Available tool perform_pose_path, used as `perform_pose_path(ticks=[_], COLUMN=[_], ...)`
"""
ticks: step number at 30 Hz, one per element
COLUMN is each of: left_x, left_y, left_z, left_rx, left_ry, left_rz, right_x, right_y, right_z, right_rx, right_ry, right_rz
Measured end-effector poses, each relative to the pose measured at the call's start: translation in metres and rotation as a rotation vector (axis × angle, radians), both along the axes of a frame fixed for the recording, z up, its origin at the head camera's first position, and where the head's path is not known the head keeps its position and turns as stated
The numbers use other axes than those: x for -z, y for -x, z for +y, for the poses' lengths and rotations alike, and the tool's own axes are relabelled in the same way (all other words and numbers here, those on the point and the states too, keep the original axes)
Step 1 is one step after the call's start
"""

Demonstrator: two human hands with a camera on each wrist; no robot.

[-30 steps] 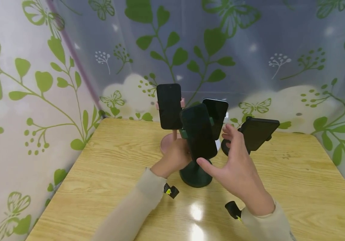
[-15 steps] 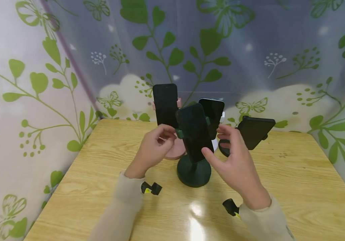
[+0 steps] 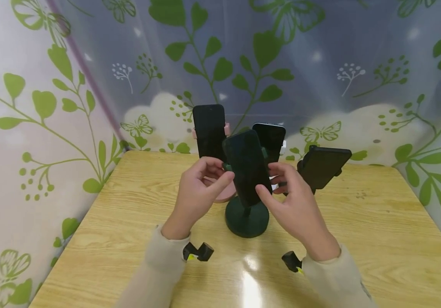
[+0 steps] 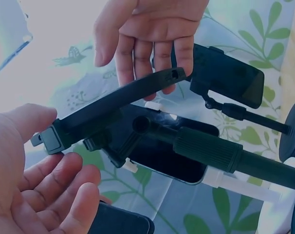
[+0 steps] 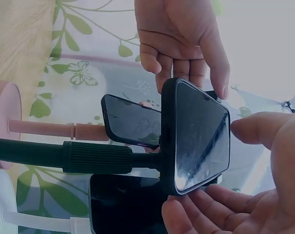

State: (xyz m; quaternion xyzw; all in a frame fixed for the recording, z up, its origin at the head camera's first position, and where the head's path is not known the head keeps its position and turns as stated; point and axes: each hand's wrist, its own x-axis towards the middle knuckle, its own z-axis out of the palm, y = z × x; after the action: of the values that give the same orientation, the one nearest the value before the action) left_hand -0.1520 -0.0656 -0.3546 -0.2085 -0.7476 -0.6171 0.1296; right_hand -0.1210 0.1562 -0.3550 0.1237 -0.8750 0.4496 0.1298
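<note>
A black phone [image 3: 245,167] sits tilted in the clamp of a dark green phone stand [image 3: 246,220] on the table. My left hand [image 3: 194,194] is at the phone's left side. In the left wrist view, its thumb and forefinger pinch the clamp's end [image 4: 52,139], while the other fingers are spread loosely below. On the opposite side is my right hand [image 3: 295,209], its thumb just off the screen side and its extended fingers [image 5: 218,207] behind the phone's edge. The green stem [image 4: 208,148] and clamp joint show behind the phone in the left wrist view.
Behind are a phone in a pink stand [image 3: 209,130], another phone in a white stand [image 3: 276,141] and, at right, a tilted phone in a black stand [image 3: 323,169]. Patterned cloth [image 3: 159,60] hangs behind the wooden table [image 3: 128,205]. Small black cameras hang at both wrists.
My left hand has come out from behind the green stand's phone to its left clamp end, the thumb now at it. The right hand has moved slightly left, closer to the phone.
</note>
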Motion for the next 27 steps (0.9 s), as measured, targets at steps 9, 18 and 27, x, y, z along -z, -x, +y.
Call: perform_pose_path(ticks=[9,18,27], left_x=[0.0127,0.0108,0.0126], left_y=[0.0075,0.0077,0.0098], left_z=[0.0006,0.0012,0.0003], left_rx=[-0.025,-0.010,0.011], left_ry=[-0.014,-0.008,-0.002], left_rz=[0.059,0.061,0.051], right_x=[0.0024,0.0041,0.0057], right_y=[0.0013,0.0040,0.0045], right_z=[-0.0019,-0.0019,-0.0026], right_rx=[0.015,0.022,0.016], right_ry=[-0.031,-0.064,-0.061], right_rz=[0.011,-0.035,-0.016])
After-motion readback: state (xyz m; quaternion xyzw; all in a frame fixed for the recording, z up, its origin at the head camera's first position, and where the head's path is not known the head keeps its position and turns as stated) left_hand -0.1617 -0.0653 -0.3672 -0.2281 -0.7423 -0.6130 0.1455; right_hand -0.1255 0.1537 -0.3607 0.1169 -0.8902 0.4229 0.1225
